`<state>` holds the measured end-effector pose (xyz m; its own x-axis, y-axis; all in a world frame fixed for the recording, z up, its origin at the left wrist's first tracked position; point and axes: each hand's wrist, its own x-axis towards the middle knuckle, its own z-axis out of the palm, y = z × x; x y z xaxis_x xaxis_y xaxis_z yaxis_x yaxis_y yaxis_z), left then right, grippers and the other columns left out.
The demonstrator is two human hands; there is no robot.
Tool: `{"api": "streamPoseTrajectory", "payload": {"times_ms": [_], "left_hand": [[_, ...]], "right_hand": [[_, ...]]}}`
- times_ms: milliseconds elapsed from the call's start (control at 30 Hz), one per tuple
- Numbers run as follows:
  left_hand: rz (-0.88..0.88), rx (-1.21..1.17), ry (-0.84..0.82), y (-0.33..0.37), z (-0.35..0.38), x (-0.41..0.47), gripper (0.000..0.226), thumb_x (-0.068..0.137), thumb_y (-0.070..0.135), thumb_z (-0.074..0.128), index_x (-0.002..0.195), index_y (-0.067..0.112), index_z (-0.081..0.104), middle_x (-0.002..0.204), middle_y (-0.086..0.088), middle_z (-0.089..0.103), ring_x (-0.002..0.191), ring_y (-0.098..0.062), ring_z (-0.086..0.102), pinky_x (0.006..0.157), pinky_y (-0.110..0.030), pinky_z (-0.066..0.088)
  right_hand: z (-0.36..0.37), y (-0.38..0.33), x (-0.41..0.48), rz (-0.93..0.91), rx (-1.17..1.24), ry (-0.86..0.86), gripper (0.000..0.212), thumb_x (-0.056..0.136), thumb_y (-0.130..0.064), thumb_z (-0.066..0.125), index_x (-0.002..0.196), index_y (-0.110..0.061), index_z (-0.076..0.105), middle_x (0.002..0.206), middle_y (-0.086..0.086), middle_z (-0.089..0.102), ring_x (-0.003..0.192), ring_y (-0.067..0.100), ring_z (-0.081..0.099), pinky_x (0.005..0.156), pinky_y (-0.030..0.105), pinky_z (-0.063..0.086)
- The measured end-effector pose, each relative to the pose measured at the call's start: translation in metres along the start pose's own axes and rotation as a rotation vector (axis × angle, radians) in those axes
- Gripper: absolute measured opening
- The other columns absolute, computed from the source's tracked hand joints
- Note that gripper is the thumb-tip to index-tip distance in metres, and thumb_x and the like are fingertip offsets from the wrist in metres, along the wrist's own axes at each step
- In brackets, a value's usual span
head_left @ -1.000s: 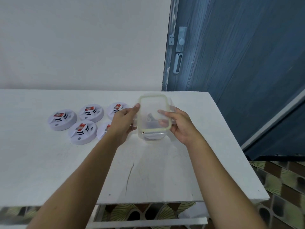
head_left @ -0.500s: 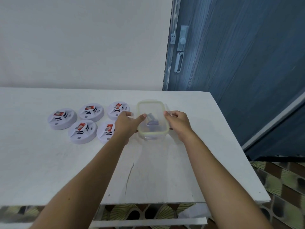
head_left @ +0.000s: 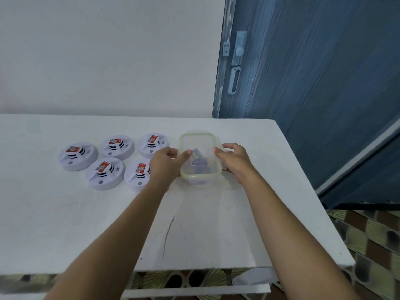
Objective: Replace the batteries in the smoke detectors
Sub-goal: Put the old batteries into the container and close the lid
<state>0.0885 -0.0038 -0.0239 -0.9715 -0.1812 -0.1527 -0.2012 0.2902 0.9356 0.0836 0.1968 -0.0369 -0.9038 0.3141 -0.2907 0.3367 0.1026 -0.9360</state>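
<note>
A clear plastic container (head_left: pixel 200 177) with a pale green rimmed lid stands on the white table (head_left: pixel 108 224). Dark batteries (head_left: pixel 199 162) show through its lid. My left hand (head_left: pixel 165 164) grips its left side, thumb on the lid. My right hand (head_left: pixel 234 160) holds its right side by the clip. Several white round smoke detectors lie upside down to the left, each with a red battery in it: one at the far left (head_left: pixel 76 155), one in front (head_left: pixel 105 173), one (head_left: pixel 138 173) partly behind my left hand.
A blue door (head_left: pixel 313 83) with a pale latch stands behind the table's right end. The table's right edge (head_left: pixel 313 187) drops to a patterned floor (head_left: pixel 372 239). A white wall runs behind the table.
The container was held up and tilted a second ago. It has come down onto the table beside the detectors, and both hands stay on its sides.
</note>
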Motion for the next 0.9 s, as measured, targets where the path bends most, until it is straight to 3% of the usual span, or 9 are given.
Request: {"api": "streamPoseTrajectory", "payload": {"times_ms": [200, 267, 400, 500, 633, 800, 900], "left_hand": [[-0.031, -0.070, -0.020, -0.003, 0.003, 0.000, 0.029, 0.079, 0.047, 0.074, 0.083, 0.019, 0.070, 0.085, -0.006, 0.073, 0.086, -0.028, 0.070, 0.078, -0.046, 0.059], [-0.040, -0.073, -0.029, -0.004, 0.003, -0.001, 0.036, 0.080, 0.050, 0.071, 0.077, 0.014, 0.071, 0.082, -0.011, 0.072, 0.078, -0.030, 0.068, 0.077, -0.044, 0.059], [-0.048, -0.073, -0.040, -0.005, 0.005, -0.006, 0.048, 0.075, 0.057, 0.066, 0.075, 0.009, 0.072, 0.078, -0.019, 0.069, 0.068, -0.024, 0.060, 0.076, -0.051, 0.057], [-0.052, -0.079, -0.037, -0.002, 0.005, -0.010, 0.052, 0.072, 0.060, 0.065, 0.075, 0.008, 0.071, 0.083, -0.020, 0.069, 0.071, -0.030, 0.064, 0.076, -0.055, 0.056], [-0.063, -0.084, -0.052, 0.000, 0.004, -0.011, 0.037, 0.079, 0.053, 0.067, 0.072, 0.018, 0.073, 0.083, -0.014, 0.072, 0.086, -0.037, 0.069, 0.075, -0.056, 0.058], [-0.054, -0.095, -0.058, -0.001, 0.002, -0.012, 0.047, 0.077, 0.054, 0.068, 0.078, 0.008, 0.072, 0.087, -0.022, 0.070, 0.086, -0.040, 0.068, 0.070, -0.056, 0.058], [-0.050, -0.080, -0.074, 0.002, 0.001, -0.011, 0.042, 0.083, 0.048, 0.069, 0.083, 0.007, 0.072, 0.089, -0.020, 0.070, 0.088, -0.036, 0.068, 0.070, -0.051, 0.060]], "right_hand": [[0.002, 0.002, -0.004, 0.023, 0.012, 0.019, 0.055, 0.080, -0.048, 0.078, 0.124, -0.026, 0.054, 0.123, 0.002, 0.061, 0.105, 0.023, 0.067, 0.092, 0.044, 0.058], [0.002, 0.001, -0.004, 0.022, 0.003, 0.019, 0.054, 0.082, -0.047, 0.077, 0.124, -0.026, 0.052, 0.123, 0.002, 0.060, 0.105, 0.024, 0.066, 0.091, 0.044, 0.059], [0.003, 0.003, -0.003, 0.008, -0.021, 0.018, 0.050, 0.078, -0.051, 0.076, 0.116, -0.026, 0.054, 0.120, 0.003, 0.065, 0.103, 0.022, 0.068, 0.090, 0.043, 0.059], [0.004, 0.002, -0.006, -0.062, -0.119, 0.043, 0.034, 0.087, -0.048, 0.070, 0.105, -0.019, 0.064, 0.105, -0.002, 0.068, 0.095, 0.017, 0.066, 0.088, 0.035, 0.057], [0.010, 0.002, -0.014, -0.129, -0.170, 0.088, 0.034, 0.098, -0.038, 0.059, 0.081, -0.010, 0.066, 0.075, -0.006, 0.062, 0.070, 0.010, 0.056, 0.061, 0.022, 0.043], [0.015, 0.004, -0.017, -0.098, -0.133, 0.101, 0.044, 0.098, -0.040, 0.056, 0.063, -0.014, 0.046, 0.063, 0.003, 0.048, 0.062, 0.021, 0.048, 0.062, 0.032, 0.047], [0.012, -0.001, -0.020, -0.092, -0.168, 0.093, 0.044, 0.098, -0.040, 0.054, 0.067, -0.009, 0.052, 0.067, 0.005, 0.055, 0.065, 0.025, 0.056, 0.066, 0.036, 0.058]]}}
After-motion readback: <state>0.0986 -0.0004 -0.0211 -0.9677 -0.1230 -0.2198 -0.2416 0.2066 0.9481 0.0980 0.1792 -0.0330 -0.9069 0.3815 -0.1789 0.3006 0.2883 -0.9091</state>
